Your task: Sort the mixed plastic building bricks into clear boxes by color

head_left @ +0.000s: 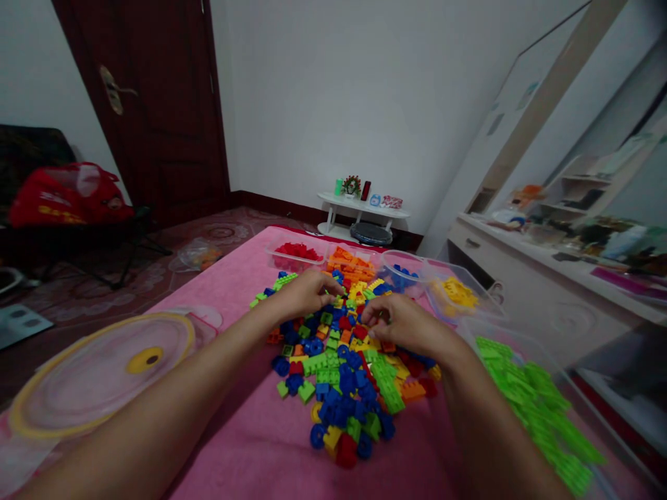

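A heap of mixed toy building bricks (326,361) in blue, green, red, yellow and orange lies on a pink cloth (234,430). My left hand (313,293) reaches over the heap's far left part, fingers bent slightly down toward the bricks and a little apart. Over the right side is my right hand (399,321), its fingers loosely curled with a gap by the thumb. No brick shows in either hand, though the fingertips are partly hidden. Green wheeled and long pieces lie below the hands, with a red brick (346,451) at the near end.
Clear tubs stand along the far side, holding red bricks (297,251), orange bricks (350,262), blue bricks (404,275) and yellow bricks (457,294). A larger tub at right holds green bricks (531,403). At left lies a round yellow-rimmed lid (88,375).
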`<state>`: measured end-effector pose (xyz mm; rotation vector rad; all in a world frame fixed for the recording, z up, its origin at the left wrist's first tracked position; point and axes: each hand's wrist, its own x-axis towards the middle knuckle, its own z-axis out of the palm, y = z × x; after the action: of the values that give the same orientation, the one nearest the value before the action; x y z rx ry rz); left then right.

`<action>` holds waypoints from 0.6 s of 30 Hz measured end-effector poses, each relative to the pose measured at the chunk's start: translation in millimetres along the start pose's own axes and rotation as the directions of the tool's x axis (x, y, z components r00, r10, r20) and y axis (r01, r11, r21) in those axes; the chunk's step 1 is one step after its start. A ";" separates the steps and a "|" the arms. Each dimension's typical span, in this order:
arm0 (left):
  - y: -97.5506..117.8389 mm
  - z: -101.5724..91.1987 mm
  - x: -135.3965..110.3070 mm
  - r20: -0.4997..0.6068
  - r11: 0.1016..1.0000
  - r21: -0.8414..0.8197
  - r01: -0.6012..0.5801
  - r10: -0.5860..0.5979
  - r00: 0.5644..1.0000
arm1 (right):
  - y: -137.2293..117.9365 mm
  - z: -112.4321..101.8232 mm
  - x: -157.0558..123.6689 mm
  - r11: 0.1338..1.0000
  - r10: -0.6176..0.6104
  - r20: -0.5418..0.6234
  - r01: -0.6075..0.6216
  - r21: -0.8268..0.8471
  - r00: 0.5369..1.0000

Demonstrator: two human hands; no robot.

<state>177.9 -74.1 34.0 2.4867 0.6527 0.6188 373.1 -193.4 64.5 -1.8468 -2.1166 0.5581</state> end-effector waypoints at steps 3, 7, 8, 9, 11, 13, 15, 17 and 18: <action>-11.1 -11.0 0.0 -0.006 0.995 0.021 0.095 -0.095 0.995 | -16.5 10.2 -7.4 0.998 -0.043 0.186 0.052 -0.046 0.982; -19.4 -17.4 -1.8 0.004 0.982 0.095 0.163 -0.164 0.986 | -35.2 23.4 -14.5 0.973 -0.017 0.200 0.062 -0.221 0.980; -21.7 -17.1 -2.3 -0.030 0.976 0.134 0.170 -0.167 0.985 | -38.8 25.8 -15.6 0.966 -0.011 0.195 0.061 -0.253 0.981; -24.2 -16.1 -2.8 -0.072 0.968 0.178 0.175 -0.165 0.984 | -42.0 27.7 -16.6 0.958 -0.010 0.191 0.063 -0.279 0.982; -29.2 -12.8 -3.5 -0.135 0.947 0.259 0.188 -0.157 0.978 | -46.9 30.2 -18.6 0.947 -0.016 0.174 0.071 -0.314 0.985; -33.3 -8.8 -4.2 -0.121 0.934 0.295 0.204 -0.175 0.977 | -49.7 31.6 -20.5 0.944 -0.032 0.165 0.084 -0.320 0.986; -36.1 -5.3 -4.9 -0.061 0.929 0.304 0.210 -0.201 0.978 | -50.8 33.3 -21.9 0.949 -0.042 0.169 0.092 -0.302 0.985; -38.1 -2.6 -5.5 -0.020 0.926 0.314 0.210 -0.214 0.977 | -51.1 36.4 -22.5 0.957 -0.045 0.178 0.093 -0.275 0.983; -39.1 -1.6 -5.7 -0.016 0.923 0.323 0.209 -0.215 0.976 | -51.4 38.6 -22.6 0.959 -0.047 0.178 0.094 -0.266 0.983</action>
<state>159.9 -46.8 11.7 2.6621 1.0755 0.4318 313.7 -225.4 54.9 -1.9130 -2.4711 0.4383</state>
